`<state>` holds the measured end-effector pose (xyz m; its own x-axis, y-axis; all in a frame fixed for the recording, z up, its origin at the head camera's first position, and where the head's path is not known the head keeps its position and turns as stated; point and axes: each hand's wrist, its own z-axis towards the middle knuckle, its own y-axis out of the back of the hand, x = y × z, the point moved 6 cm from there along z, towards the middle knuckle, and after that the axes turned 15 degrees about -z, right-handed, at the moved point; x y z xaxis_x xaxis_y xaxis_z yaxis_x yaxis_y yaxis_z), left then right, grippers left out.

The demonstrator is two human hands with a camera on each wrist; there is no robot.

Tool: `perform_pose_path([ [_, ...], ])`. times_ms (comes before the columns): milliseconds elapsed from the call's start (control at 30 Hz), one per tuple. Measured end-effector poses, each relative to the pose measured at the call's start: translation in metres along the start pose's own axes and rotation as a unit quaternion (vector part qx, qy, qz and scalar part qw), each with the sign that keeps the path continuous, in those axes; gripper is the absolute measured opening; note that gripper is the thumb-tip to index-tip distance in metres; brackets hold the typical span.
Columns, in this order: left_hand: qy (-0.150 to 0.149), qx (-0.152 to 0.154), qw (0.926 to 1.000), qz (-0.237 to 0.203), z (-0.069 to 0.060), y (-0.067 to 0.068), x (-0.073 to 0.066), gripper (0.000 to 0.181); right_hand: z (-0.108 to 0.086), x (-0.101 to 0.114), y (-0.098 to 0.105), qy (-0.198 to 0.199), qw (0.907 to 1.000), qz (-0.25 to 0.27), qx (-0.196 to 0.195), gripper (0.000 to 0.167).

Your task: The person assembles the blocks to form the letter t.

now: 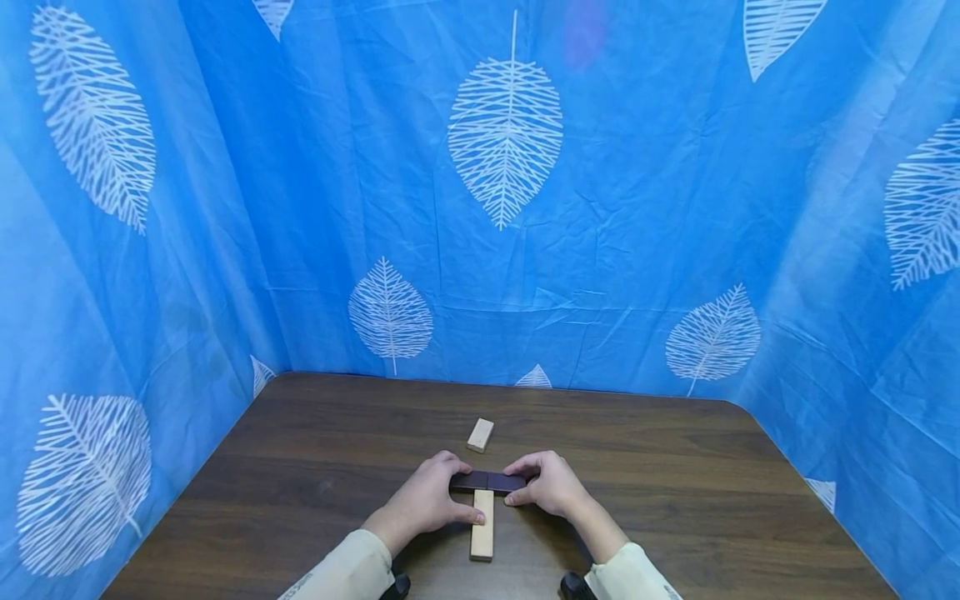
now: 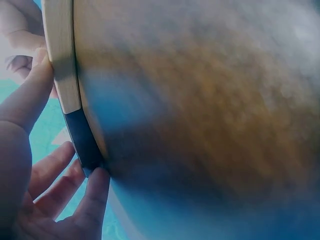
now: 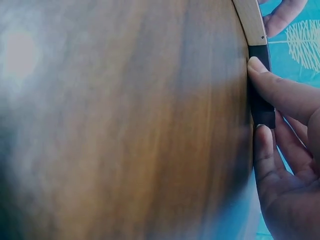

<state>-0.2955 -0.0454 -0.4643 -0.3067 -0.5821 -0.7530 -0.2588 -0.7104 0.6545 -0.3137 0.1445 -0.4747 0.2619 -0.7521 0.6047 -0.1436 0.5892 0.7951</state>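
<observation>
Two dark brown blocks lie end to end as a crossbar, the left dark block [image 1: 469, 481] and the right dark block [image 1: 507, 482]. A long pale wooden block [image 1: 482, 533] meets their near side at the middle, forming a T. My left hand [image 1: 429, 493] holds the left dark block's outer end with its fingers [image 2: 97, 187], while its thumb touches the pale block. My right hand [image 1: 553, 485] grips the right dark block, thumb on the near side and fingers at the far side and outer end. Both wrist views show the blocks only edge-on.
A smaller pale block [image 1: 480, 435] lies alone beyond the crossbar. The dark wood-grain table [image 1: 337, 425] is enclosed at the back and sides by a blue curtain [image 1: 615, 208] printed with white leaves.
</observation>
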Motion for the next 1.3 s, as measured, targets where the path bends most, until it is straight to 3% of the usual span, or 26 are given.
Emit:
perform_pose_path([
  [267,-0.019,0.003,0.9997,0.013,-0.0001,0.0011,-0.0040,0.076,0.0003,-0.0009,0.0019,-0.013,0.9999,-0.002,0.001,0.031],
  [633,-0.001,0.000,0.9997,0.023,0.0023,-0.0014,-0.0028,0.077,0.0004,-0.0018,0.0019,-0.025,0.9997,-0.006,0.005,0.031],
  [867,0.014,0.002,0.9999,0.008,0.0016,-0.0018,0.0001,0.076,0.0009,-0.0035,-0.0014,-0.028,0.9995,-0.008,0.009,0.031],
  [1300,0.015,0.009,0.9998,0.004,0.0012,0.0005,-0.0008,0.076,0.0061,0.0053,0.0017,0.029,0.9983,-0.045,0.024,0.032],
])
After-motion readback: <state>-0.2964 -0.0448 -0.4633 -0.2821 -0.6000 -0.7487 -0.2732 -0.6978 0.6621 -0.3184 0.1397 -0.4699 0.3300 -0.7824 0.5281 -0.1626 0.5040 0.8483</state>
